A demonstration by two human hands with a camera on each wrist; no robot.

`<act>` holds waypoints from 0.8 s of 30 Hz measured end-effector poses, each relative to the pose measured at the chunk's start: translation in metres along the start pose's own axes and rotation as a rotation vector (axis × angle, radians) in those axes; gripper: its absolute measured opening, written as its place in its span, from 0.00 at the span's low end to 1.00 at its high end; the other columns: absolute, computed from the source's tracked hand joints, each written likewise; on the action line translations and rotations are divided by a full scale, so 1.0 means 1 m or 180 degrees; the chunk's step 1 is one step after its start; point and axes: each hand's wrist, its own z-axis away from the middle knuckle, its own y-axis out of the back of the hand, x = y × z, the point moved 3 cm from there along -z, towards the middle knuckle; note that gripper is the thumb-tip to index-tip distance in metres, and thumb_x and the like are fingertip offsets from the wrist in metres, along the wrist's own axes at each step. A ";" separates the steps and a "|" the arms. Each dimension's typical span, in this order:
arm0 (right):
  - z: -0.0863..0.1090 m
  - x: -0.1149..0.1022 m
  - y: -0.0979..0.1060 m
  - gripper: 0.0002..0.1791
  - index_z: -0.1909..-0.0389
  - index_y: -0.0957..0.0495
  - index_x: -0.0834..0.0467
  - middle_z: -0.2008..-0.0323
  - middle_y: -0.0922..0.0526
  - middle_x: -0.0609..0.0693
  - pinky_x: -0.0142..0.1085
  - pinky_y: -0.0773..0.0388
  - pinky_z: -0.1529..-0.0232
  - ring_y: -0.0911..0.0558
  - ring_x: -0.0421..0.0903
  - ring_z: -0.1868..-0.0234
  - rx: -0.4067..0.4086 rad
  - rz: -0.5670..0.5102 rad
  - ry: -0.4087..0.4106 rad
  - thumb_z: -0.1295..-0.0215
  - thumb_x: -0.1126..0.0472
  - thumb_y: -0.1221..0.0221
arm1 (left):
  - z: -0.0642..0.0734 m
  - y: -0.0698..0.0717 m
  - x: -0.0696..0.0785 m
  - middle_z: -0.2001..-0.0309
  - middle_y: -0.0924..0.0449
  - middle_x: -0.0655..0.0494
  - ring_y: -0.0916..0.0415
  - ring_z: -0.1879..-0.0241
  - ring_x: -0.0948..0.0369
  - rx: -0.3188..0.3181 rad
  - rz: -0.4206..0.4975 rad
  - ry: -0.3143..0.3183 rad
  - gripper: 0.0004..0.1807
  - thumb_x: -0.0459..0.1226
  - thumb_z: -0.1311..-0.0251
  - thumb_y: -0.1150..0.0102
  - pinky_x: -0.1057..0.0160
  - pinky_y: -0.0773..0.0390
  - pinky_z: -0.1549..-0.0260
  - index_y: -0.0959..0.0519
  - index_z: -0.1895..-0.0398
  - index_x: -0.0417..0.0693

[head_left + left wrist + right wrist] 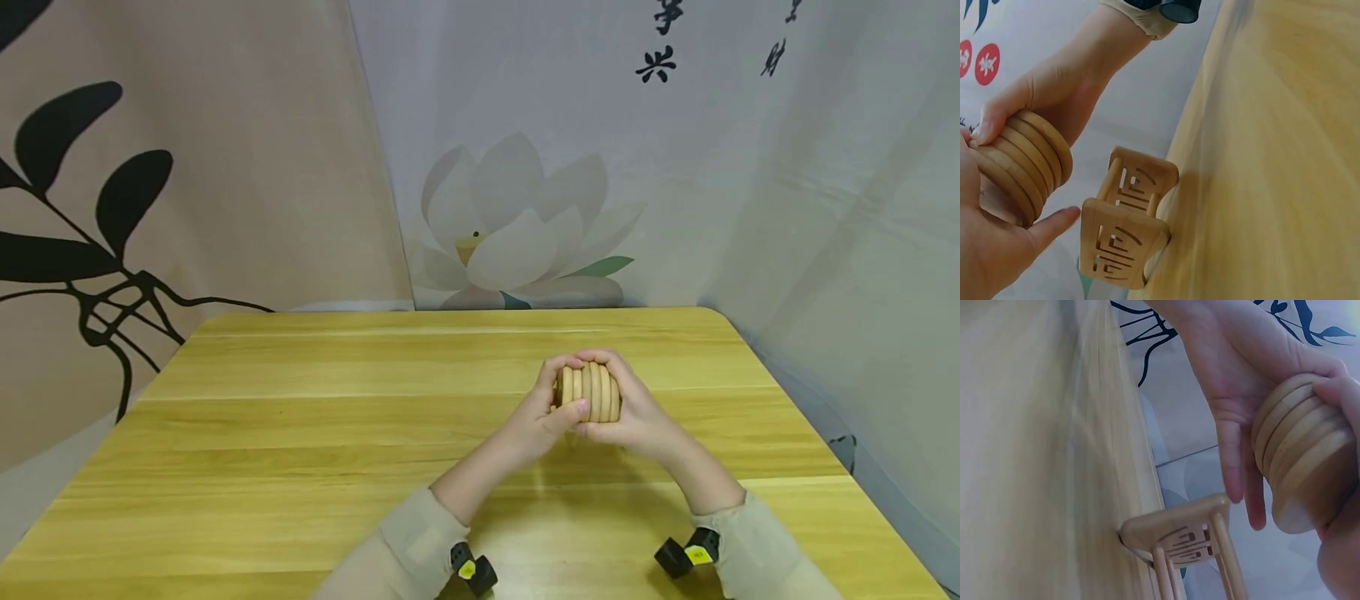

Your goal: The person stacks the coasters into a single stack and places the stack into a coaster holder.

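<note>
Both hands hold a stack of several round wooden coasters (591,392) over the right half of the table, the discs standing on edge side by side. My left hand (549,407) grips the left end, its thumb across the near side. My right hand (628,410) wraps round the right end. Below the stack, a wooden coaster rack (1124,244) with cut-out characters in its end panels and rods between them stands on the table. In the right wrist view, left-hand fingers (1255,500) reach down close to the rack (1175,525). From the head view the hands mostly hide it.
The wooden table (300,467) has rounded far corners. Behind it hangs a pale cloth backdrop (517,100) printed with a lotus, dark leaves and characters. Black wrist cameras (474,570) sit at both sleeve cuffs.
</note>
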 end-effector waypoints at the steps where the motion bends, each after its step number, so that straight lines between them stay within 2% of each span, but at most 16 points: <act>1: -0.001 0.001 0.001 0.43 0.36 0.42 0.62 0.43 0.37 0.59 0.37 0.22 0.59 0.27 0.50 0.54 -0.0012 0.0015 -0.0017 0.53 0.78 0.33 | -0.001 0.000 0.000 0.44 0.41 0.45 0.29 0.57 0.60 0.0014 -0.0029 -0.0016 0.23 0.44 0.34 0.53 0.58 0.20 0.64 0.46 0.39 0.61; 8: -0.006 0.002 0.009 0.41 0.37 0.41 0.63 0.44 0.36 0.59 0.37 0.23 0.58 0.26 0.50 0.55 -0.0072 0.0034 -0.0077 0.52 0.77 0.33 | -0.009 -0.001 0.000 0.44 0.41 0.44 0.29 0.56 0.60 0.0022 -0.0043 -0.0100 0.23 0.43 0.34 0.54 0.64 0.22 0.62 0.47 0.38 0.58; 24: -0.014 0.011 0.022 0.40 0.38 0.43 0.64 0.46 0.34 0.60 0.38 0.21 0.60 0.25 0.49 0.56 -0.0053 -0.0091 -0.0083 0.52 0.78 0.35 | -0.025 0.000 0.000 0.46 0.37 0.44 0.28 0.58 0.61 0.0040 0.0090 -0.0245 0.21 0.37 0.32 0.54 0.64 0.22 0.63 0.44 0.39 0.58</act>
